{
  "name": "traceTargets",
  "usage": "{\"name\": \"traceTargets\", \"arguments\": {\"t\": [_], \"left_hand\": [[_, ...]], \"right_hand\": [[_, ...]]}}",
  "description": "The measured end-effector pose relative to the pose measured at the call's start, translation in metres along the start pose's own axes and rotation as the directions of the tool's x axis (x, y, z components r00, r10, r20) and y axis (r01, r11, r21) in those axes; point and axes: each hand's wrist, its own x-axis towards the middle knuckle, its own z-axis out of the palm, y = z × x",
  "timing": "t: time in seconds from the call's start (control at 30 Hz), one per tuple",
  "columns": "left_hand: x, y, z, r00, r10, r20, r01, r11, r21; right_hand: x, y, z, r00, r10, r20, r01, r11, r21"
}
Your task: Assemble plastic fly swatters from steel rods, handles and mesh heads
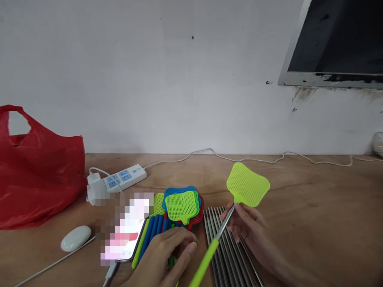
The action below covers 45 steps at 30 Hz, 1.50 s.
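In my right hand (245,219) is a yellow-green fly swatter (248,185), pinched by its metal rod just below the mesh head. Its yellow-green handle slants down toward the front edge of the view. My left hand (167,253) is loosely curled, thumb apart from the fingers, above a row of coloured handles (154,227); its other fingers are partly hidden. Behind it lies a stack of swatter heads (181,205) in yellow-green, blue, green and red. Several metal rods (220,239) lie side by side beneath my right hand.
A lit phone (128,235), partly blurred, lies left of the handles with a cable plugged in. Farther left are a white mouse (76,238), a power strip (125,177) and a red plastic bag (38,171). A thin cable (254,160) runs along the wall.
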Motion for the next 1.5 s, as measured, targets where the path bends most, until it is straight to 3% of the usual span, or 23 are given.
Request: {"name": "traceTargets", "arguments": {"t": [0.1,0.17,0.2,0.23,0.33,0.6,0.73,0.87,1.07,1.23,1.5], "left_hand": [[0.001,-0.002,-0.002,0.997,0.049,-0.06,-0.044,0.995,0.085],[0.002,-0.006,0.0,0.995,0.055,-0.082,-0.042,0.986,0.159],[0.002,-0.009,0.001,0.995,0.048,-0.082,-0.031,0.981,0.192],[0.002,-0.012,0.002,0.994,0.043,-0.104,-0.018,0.974,0.224],[0.003,-0.02,0.004,0.995,0.009,-0.1,0.025,0.942,0.336],[0.003,-0.022,0.002,0.998,-0.023,-0.066,0.056,0.829,0.557],[0.002,-0.025,0.005,0.998,-0.025,-0.051,0.051,0.797,0.602],[0.002,-0.026,0.007,0.999,-0.039,-0.03,0.049,0.825,0.563],[0.001,-0.024,0.01,0.999,-0.016,-0.052,0.042,0.838,0.544],[-0.002,-0.022,0.012,0.997,-0.021,-0.07,0.056,0.844,0.534],[0.001,-0.017,0.009,0.999,-0.024,-0.024,0.033,0.805,0.593]], "right_hand": [[0.015,-0.007,-0.017,0.98,-0.088,-0.18,0.077,0.995,-0.066],[0.026,-0.01,-0.031,0.951,-0.201,-0.236,0.141,0.958,-0.25],[0.032,-0.012,-0.039,0.942,-0.264,-0.209,0.153,0.888,-0.434],[0.037,-0.012,-0.046,0.946,-0.296,-0.133,0.147,0.755,-0.639],[0.048,-0.012,-0.061,0.953,-0.301,-0.033,0.142,0.54,-0.83],[0.053,-0.011,-0.085,0.944,-0.328,0.026,0.032,0.013,-0.999],[0.052,-0.02,-0.087,0.939,-0.343,0.031,-0.022,-0.149,-0.989],[0.047,-0.024,-0.074,0.943,-0.3,0.144,0.084,-0.203,-0.975],[0.029,-0.015,-0.05,0.93,-0.102,0.352,0.331,-0.177,-0.927],[0.023,-0.016,-0.046,0.934,0.004,0.358,0.357,-0.095,-0.929],[0.025,-0.017,-0.045,0.959,0.054,0.279,0.283,-0.086,-0.955]]}}
